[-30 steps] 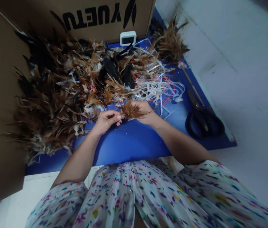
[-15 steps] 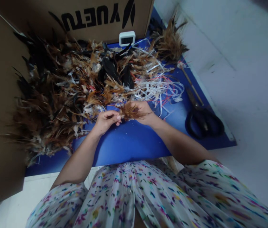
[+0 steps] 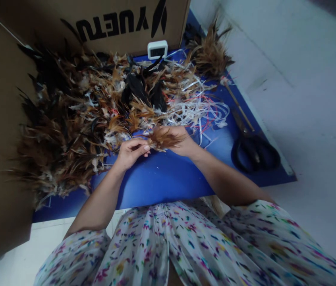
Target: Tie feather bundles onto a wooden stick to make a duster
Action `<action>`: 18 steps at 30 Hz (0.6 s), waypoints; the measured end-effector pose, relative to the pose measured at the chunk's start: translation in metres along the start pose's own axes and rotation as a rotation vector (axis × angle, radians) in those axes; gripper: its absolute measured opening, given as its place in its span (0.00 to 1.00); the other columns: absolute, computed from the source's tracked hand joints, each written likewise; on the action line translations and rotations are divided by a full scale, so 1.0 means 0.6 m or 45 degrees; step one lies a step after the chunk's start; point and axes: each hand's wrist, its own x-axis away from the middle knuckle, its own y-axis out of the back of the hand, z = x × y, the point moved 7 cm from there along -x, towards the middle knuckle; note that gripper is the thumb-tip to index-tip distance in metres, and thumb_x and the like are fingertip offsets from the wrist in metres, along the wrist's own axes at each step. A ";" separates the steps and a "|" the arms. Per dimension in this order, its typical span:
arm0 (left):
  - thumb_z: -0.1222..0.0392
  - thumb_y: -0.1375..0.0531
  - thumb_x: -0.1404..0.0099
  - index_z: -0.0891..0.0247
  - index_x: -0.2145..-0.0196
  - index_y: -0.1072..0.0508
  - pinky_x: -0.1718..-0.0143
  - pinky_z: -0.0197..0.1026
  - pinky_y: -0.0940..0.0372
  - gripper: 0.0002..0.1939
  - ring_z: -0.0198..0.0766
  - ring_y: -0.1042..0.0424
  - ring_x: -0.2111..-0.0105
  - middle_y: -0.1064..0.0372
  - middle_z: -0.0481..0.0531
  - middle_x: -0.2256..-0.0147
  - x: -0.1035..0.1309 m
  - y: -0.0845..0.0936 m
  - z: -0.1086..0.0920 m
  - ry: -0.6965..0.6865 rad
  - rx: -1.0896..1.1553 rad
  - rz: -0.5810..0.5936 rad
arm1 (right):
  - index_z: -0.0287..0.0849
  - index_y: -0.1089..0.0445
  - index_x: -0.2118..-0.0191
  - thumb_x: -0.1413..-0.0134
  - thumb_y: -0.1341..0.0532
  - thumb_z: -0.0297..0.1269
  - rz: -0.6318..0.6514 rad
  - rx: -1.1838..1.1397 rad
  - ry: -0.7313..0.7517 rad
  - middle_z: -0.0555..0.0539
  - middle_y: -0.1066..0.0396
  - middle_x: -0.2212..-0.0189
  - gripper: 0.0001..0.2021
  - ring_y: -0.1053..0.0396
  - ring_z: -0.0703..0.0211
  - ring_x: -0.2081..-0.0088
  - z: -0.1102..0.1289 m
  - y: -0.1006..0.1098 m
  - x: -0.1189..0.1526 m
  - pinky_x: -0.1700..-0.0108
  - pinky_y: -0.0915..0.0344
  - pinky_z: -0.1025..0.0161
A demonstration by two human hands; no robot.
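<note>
Feather bunch (image 3: 164,140): pointing its brown tips rightward
Left hand (image 3: 130,154): pinching the bunch's base
Right hand (image 3: 186,144): sitting behind the tips; cannot tell its grip

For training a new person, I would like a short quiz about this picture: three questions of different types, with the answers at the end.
1. True or false: the scissors lie to the right of the right hand.

2. Choose one. Which part of the brown feather tuft do the fingertips of the left hand meet?
A) the brown, spread end
B) the pale, narrow end
C) no part of it

3. Fill in the gap: the upside-down letters on the printed cardboard spell ____.

Key: 1. True. 2. B. 3. YUETU.
</note>
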 end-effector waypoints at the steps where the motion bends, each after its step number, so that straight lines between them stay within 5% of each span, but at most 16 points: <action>1: 0.51 0.30 0.41 0.63 0.72 0.19 0.76 0.33 0.33 0.12 0.29 0.30 0.80 0.26 0.49 0.77 0.000 0.002 0.000 -0.017 -0.009 -0.011 | 0.42 0.23 0.70 0.58 0.24 0.48 -0.015 0.030 -0.043 0.49 0.23 0.69 0.16 0.26 0.62 0.67 0.001 0.002 0.000 0.63 0.30 0.62; 7: 0.53 0.30 0.40 0.62 0.73 0.20 0.76 0.32 0.33 0.11 0.29 0.30 0.80 0.26 0.48 0.77 -0.002 0.020 0.001 -0.075 0.019 -0.110 | 0.42 0.23 0.66 0.50 0.29 0.49 -0.353 0.364 -0.078 0.49 0.23 0.70 0.15 0.28 0.62 0.69 0.019 0.064 -0.004 0.65 0.31 0.62; 11: 0.51 0.27 0.44 0.63 0.75 0.23 0.78 0.32 0.35 0.13 0.28 0.31 0.81 0.27 0.47 0.78 -0.006 0.045 -0.008 -0.108 0.153 -0.307 | 0.43 0.23 0.65 0.46 0.33 0.40 -0.483 0.769 -0.003 0.49 0.23 0.68 0.06 0.29 0.60 0.67 0.045 0.106 -0.004 0.61 0.31 0.59; 18: 0.46 0.23 0.55 0.63 0.76 0.27 0.81 0.30 0.38 0.22 0.27 0.34 0.83 0.31 0.44 0.81 -0.011 0.072 -0.014 -0.026 0.273 -0.543 | 0.43 0.23 0.67 0.45 0.40 0.25 -0.101 1.380 -0.031 0.46 0.25 0.67 0.08 0.31 0.54 0.60 0.038 0.089 -0.007 0.52 0.36 0.54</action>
